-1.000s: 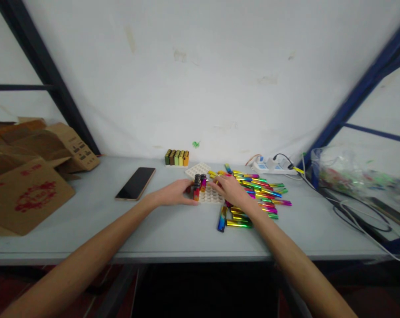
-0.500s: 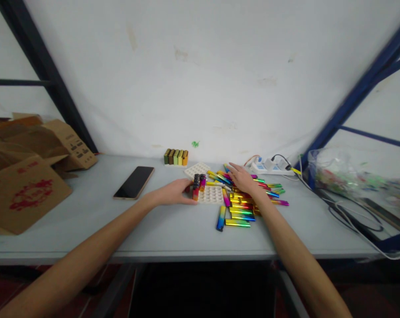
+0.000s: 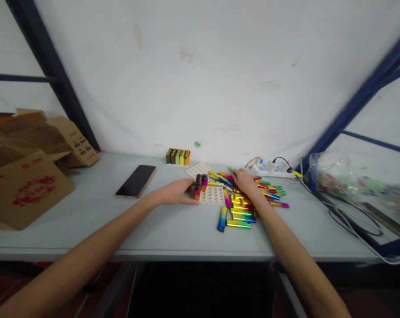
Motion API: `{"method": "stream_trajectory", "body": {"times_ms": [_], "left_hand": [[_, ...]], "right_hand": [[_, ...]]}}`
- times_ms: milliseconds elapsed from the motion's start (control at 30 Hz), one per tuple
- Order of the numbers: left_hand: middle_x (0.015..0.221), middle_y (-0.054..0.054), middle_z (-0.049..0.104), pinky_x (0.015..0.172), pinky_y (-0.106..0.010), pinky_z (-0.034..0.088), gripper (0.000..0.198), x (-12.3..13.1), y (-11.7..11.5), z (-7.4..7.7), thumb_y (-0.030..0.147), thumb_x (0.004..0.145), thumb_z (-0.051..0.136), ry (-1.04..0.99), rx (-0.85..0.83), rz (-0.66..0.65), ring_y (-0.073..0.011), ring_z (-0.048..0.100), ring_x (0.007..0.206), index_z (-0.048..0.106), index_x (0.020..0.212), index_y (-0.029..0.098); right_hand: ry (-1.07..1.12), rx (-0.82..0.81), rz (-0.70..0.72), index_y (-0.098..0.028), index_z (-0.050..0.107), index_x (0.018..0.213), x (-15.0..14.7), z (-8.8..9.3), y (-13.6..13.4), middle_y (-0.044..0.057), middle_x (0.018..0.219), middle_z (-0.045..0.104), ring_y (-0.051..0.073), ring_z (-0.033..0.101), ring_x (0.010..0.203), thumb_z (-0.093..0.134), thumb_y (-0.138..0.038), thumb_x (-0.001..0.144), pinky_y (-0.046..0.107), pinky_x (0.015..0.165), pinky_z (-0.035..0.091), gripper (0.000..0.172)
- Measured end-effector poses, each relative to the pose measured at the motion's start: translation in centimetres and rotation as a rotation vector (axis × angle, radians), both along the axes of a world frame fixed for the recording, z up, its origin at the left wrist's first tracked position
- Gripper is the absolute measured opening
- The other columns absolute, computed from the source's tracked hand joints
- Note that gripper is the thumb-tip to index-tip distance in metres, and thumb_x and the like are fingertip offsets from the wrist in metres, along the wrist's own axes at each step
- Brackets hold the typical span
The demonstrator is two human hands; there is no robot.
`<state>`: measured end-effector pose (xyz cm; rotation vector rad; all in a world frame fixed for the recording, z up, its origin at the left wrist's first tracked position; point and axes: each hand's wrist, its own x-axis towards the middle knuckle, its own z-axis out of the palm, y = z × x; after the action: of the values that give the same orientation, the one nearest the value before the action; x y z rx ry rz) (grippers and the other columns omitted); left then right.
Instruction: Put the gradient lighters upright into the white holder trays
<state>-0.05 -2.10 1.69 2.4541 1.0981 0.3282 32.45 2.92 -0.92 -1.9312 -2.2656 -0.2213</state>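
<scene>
My left hand (image 3: 175, 193) lies on the grey table (image 3: 87, 212) with its fingers curled against the left edge of a cream holed tray (image 3: 213, 194). A few upright lighters (image 3: 199, 184) stand in that tray right by the fingertips. My right hand (image 3: 245, 180) rests palm down on a pile of shiny rainbow-coloured lighters (image 3: 249, 201), fingers bent over those at the pile's far end. Whether it grips one is hidden. A second cream tray (image 3: 199, 169) lies just behind the first.
A black phone (image 3: 136, 180) lies left of my left hand. A row of coloured lighters (image 3: 177, 157) stands by the wall. Cardboard boxes (image 3: 24, 168) fill the left side. A white power strip (image 3: 269, 168), cables and a plastic bag (image 3: 352, 181) are at the right.
My right hand left the tray, reached to the far end of the lighter pile, then drew back slightly onto it. My left hand stayed at the tray.
</scene>
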Motion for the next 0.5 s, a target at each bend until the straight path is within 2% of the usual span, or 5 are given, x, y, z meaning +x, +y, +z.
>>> {"method": "stream_trajectory", "body": {"times_ms": [267,400,500], "left_hand": [[0.107,-0.009,0.068,0.079,-0.032,0.049,0.059,-0.1,0.1,-0.2,0.063,0.076,0.074,0.007,0.005,0.005,-0.0257,0.063,0.092,0.062,0.108,0.016],[0.105,-0.009,0.069,0.078,-0.032,0.049,0.059,-0.1,0.2,-0.4,0.064,0.074,0.074,0.0,0.012,0.013,-0.0262,0.064,0.091,0.062,0.106,0.016],[0.106,-0.009,0.069,0.08,-0.032,0.05,0.06,-0.1,0.2,-0.3,0.064,0.074,0.075,-0.005,0.014,0.009,-0.0265,0.064,0.093,0.063,0.108,0.016]], "right_hand": [[0.087,0.063,0.053,-0.017,0.066,0.107,1.4,0.2,0.1,0.013,0.104,0.072,0.024,0.066,0.099,0.054,-0.022,0.1,0.031,0.087,0.044,0.016],[0.365,0.241,0.184,-0.017,0.061,0.103,1.8,0.5,-0.2,0.01,0.097,0.072,0.023,0.066,0.088,0.058,-0.025,0.094,0.031,0.08,0.045,0.012],[0.604,0.304,0.202,-0.018,0.059,0.105,1.3,0.4,-0.7,0.008,0.091,0.071,0.022,0.064,0.079,0.061,-0.04,0.092,0.031,0.072,0.045,0.026]]}}
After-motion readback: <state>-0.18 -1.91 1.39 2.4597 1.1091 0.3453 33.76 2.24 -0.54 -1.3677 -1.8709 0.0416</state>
